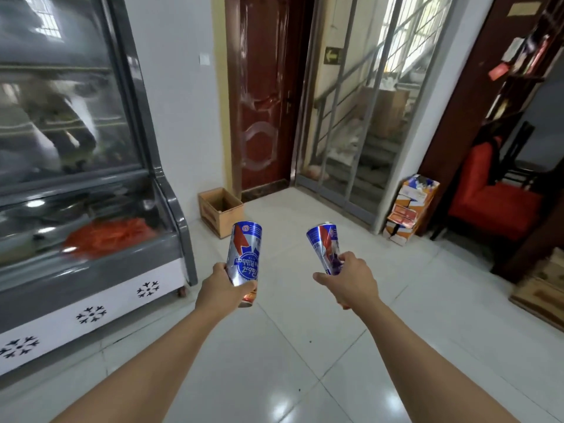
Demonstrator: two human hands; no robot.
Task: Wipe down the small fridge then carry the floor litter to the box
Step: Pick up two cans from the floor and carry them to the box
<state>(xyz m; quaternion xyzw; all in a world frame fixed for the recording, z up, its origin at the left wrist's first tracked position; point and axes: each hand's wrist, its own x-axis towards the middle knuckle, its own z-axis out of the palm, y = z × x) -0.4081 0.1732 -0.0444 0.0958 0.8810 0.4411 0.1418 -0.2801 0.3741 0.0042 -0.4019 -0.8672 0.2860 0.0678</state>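
Observation:
My left hand (221,290) grips a blue, red and silver beer can (244,254), held upside down. My right hand (351,279) grips a second can (325,242) of the same kind, dented and tilted left. Both arms stretch forward over the white tiled floor. An open cardboard box (221,213) stands on the floor ahead, against the wall just past the left can. The glass-fronted display fridge (91,209) fills the left side, grey with a white snowflake panel at its base.
A dark red door (262,96) and a sliding glass door (360,117) to a stairwell lie ahead. Stacked orange cartons (409,209) lean at the right wall. A red chair (488,196) and wooden crates (540,288) sit at the right.

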